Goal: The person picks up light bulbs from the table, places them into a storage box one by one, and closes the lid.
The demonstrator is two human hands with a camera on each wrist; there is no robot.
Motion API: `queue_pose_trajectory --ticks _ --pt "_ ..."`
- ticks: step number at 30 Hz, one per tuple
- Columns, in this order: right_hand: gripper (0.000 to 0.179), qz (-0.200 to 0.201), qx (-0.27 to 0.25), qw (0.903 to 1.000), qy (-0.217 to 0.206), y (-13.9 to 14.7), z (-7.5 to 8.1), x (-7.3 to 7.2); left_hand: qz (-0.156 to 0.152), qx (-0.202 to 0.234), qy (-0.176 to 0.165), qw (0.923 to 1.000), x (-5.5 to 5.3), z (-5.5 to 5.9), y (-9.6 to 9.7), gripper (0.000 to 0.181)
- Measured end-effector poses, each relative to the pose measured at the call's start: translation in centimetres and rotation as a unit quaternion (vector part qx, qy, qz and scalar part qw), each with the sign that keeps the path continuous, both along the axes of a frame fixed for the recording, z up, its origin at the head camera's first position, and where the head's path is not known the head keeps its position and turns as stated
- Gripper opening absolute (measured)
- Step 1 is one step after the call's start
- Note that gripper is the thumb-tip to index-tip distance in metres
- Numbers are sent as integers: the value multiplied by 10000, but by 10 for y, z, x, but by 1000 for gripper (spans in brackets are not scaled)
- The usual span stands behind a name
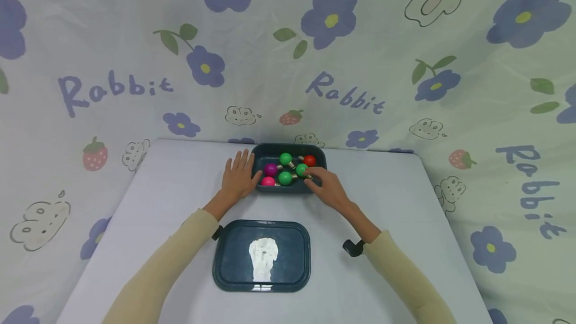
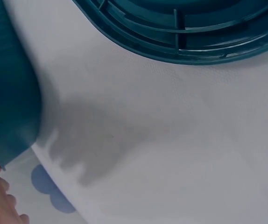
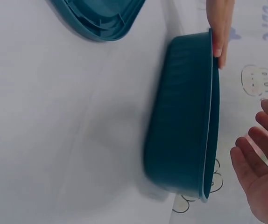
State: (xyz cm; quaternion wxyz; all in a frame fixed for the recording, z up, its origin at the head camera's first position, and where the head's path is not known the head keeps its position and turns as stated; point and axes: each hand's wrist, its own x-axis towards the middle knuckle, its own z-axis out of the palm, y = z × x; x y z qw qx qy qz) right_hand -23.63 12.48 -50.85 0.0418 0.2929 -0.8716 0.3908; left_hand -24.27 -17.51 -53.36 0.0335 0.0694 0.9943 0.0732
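A deep teal bin (image 1: pixel 288 189) holds several small coloured light bulbs with screw bases: a purple bulb (image 1: pixel 270 169), a pink bulb (image 1: pixel 268 181), a red bulb (image 1: pixel 309 161) and green ones. My left hand (image 1: pixel 238 176) lies at the bin's left end, its fingers straight and the thumb at the rim. Over the bin's right side is my right hand (image 1: pixel 327 186), its fingertips by a green bulb (image 1: pixel 302 169). In the right wrist view, that right hand (image 3: pixel 264 163) shows loosely bent, spread fingers with nothing visible between them.
A shallow teal tray or lid (image 1: pixel 263 284) lies on the white table (image 1: pixel 360 284), nearer to me than the bin. Behind the table hangs a patterned cloth (image 1: pixel 252 79) with flowers and rabbits.
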Motion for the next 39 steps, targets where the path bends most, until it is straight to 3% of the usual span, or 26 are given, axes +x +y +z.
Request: queue_pose_trajectory --ticks 9,19,27,39 --pt "24 -35 -183 9998 14 12 -1 19 17 26 72 10000 2 -2 -2 73" --pt "25 -218 -169 9993 -252 27 -6 39 38 780 241 9967 16 7 -5 67" --pt "27 -371 -198 9979 -484 35 -12 52 -197 1397 463 9889 42 13 -9 62" --pt "30 -631 -203 9936 -917 39 -19 81 10 1936 33 9811 96 15 -14 64"
